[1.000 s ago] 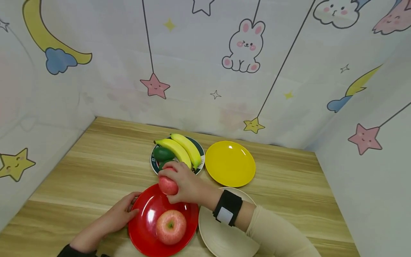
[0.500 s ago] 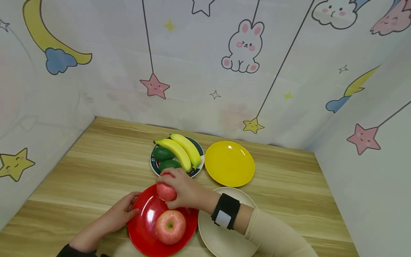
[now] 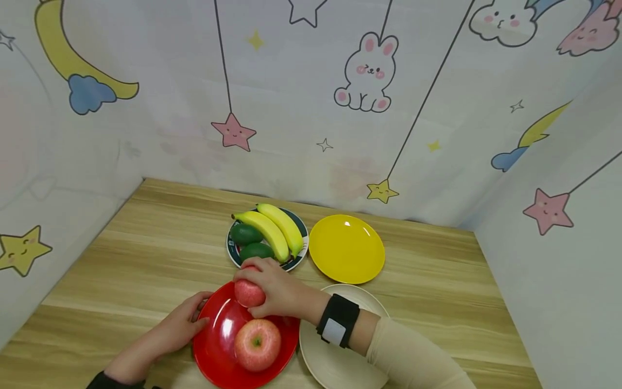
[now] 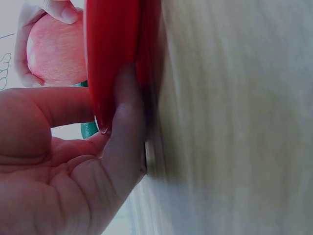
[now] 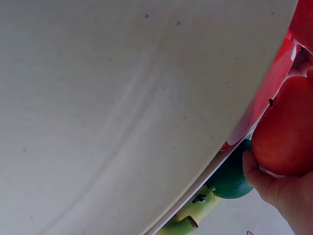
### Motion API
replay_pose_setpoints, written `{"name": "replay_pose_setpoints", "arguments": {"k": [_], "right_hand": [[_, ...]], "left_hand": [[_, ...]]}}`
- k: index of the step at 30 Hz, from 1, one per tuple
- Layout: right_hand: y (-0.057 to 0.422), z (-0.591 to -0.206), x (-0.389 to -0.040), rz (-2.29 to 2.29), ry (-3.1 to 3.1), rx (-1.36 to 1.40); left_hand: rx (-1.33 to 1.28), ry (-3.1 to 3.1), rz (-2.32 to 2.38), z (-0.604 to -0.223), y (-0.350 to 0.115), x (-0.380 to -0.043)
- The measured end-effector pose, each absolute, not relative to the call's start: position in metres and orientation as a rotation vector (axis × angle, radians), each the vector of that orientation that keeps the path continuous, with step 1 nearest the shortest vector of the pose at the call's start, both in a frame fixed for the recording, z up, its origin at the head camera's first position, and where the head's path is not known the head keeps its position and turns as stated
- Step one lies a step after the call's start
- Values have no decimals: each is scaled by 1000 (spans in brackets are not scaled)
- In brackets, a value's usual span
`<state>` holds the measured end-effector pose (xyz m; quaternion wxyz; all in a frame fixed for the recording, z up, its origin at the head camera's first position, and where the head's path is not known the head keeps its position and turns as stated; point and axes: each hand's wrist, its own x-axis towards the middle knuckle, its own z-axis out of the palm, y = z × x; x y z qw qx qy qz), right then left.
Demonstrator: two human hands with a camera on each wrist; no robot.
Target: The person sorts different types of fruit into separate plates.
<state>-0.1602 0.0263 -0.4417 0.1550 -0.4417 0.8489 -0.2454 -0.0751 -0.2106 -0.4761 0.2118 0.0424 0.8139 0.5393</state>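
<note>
My right hand (image 3: 279, 289) holds a pinkish-red apple (image 3: 249, 294) over the far part of the red plate (image 3: 211, 354). Its fingers curl round the fruit, which the right wrist view shows with the stem to the side. A larger apple (image 3: 257, 346) sits in the plate, stem up. At the plate's left side, my left hand (image 3: 180, 327) grips the rim. In the left wrist view, that hand's thumb (image 4: 73, 105) lies on the inner side of the rim and a finger (image 4: 128, 112) runs underneath it.
Behind the red plate is a dark-rimmed plate (image 3: 304, 237) bearing two bananas (image 3: 279, 224) and two green avocados (image 3: 246, 234). A yellow plate (image 3: 347, 248) stands to its right. The cream plate (image 3: 340, 351) lies partly under my right forearm. White printed cloth (image 3: 291, 162) walls the wooden table.
My right hand has moved slightly left and nearer with its apple, uncovering the nearer avocado. My left hand keeps its place on the red plate.
</note>
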Motion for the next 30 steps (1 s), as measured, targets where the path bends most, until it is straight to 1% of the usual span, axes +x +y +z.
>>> {"name": "replay_pose_setpoints", "arguments": {"k": [6, 12, 30], "right_hand": [[24, -444, -161, -594, 2384, -1282], [24, -443, -157, -513, 2322, -1306], [28, -448, -156, -524, 2299, -1393]], "left_hand": [[164, 2248, 1511, -478, -212, -75], [101, 2258, 1484, -476, -212, -76], [43, 2241, 1496, -477, -211, -76]]}}
